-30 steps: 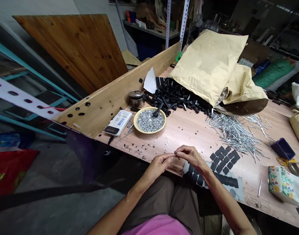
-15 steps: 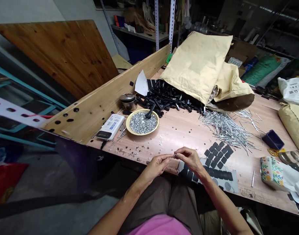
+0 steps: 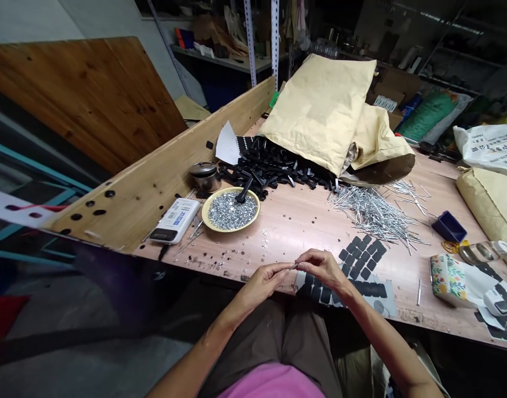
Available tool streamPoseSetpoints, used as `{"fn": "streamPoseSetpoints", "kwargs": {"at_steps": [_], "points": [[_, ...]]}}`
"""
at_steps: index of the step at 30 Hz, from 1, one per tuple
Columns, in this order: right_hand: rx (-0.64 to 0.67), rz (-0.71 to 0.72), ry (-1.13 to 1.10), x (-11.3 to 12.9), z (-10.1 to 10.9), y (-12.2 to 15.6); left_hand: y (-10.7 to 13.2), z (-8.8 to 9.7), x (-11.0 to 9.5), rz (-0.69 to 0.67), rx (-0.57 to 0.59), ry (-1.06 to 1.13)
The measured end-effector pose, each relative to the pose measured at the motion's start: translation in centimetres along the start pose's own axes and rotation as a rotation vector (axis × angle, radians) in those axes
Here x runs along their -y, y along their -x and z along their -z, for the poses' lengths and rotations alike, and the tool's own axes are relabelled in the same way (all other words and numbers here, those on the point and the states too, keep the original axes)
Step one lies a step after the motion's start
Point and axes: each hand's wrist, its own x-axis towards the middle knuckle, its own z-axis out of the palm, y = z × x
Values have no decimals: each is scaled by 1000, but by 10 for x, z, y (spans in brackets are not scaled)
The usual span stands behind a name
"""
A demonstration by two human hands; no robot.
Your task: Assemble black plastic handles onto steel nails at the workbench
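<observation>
My left hand (image 3: 265, 283) and my right hand (image 3: 323, 268) meet fingertip to fingertip above the front edge of the bench. Both are closed in a pinch around a small thin metal piece (image 3: 295, 265), mostly hidden by the fingers. Under my right hand and forearm lies a grey sheet (image 3: 389, 304) bearing dark pads, with more black square pads (image 3: 361, 257) just beyond. Ahead and to the left stands a yellow bowl (image 3: 207, 220) filled with tiny shiny metal pieces (image 3: 230, 213), a black part (image 3: 245, 190) resting in it.
Thin metal rods (image 3: 373, 213) form a loose pile at right. Black parts (image 3: 273, 166) spill from under a large paper sack (image 3: 319, 105). A white device (image 3: 176, 221) and a metal pot (image 3: 205, 176) sit near the wooden side board (image 3: 149, 182). Rightward are a blue box (image 3: 449, 226) and a floral box (image 3: 448, 276).
The view has turned slightly to the right, so the bench things appear shifted left. Both hands stay together in the same pinch.
</observation>
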Motion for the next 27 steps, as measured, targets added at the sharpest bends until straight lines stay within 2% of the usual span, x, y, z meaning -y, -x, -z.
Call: {"fn": "streamPoseSetpoints", "kwargs": {"at_steps": [3,5,9,11,14,17,20,22,27], "points": [[59,-49,-57,0,3,3,2,0,-5,-33,17,-50],[80,-23,-19,3,4,5,3,2,-7,2,62,-34],[71,201,252,15,5,9,2,7,-2,128,164,4],[71,335,433,17,4,12,1,7,1,52,127,-69],[48,471,603,14,2,16,1,3,2,-149,-4,-244],[-15,544,648,7,-1,20,1,1,2,-210,7,-329],[-52,581,679,2,-4,22,-1,2,5,-233,68,-321],[-74,577,697,1,-6,22,-2,1,9,-264,50,-330],[-174,534,715,5,-9,20,-1,-7,20,-457,-194,-527]]}}
